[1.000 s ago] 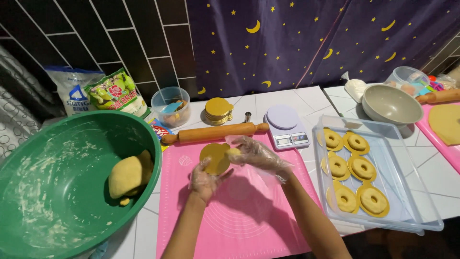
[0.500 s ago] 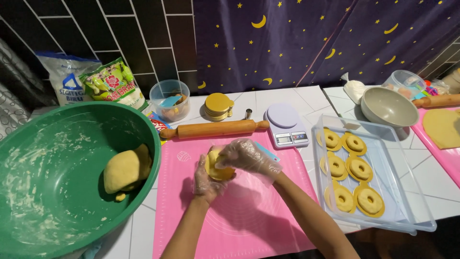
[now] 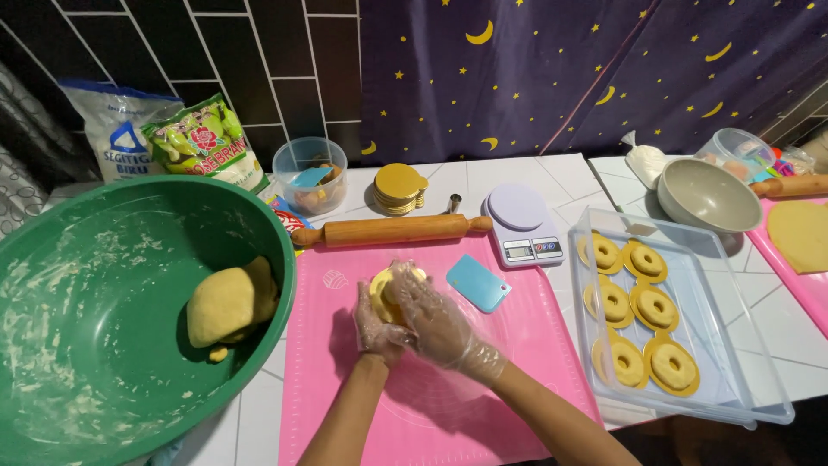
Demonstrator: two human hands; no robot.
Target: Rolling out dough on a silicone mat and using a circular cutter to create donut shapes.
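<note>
Shaping dough piece above pink mat: our left hand cups it, right hand closed over top; next we likely need gentle, even pressing.

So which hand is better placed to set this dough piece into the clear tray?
Probably the right hand: the clear tray with the dough rings lies on its side. The left hand cups the dough piece from the far side, nearer the green bowl.
</note>
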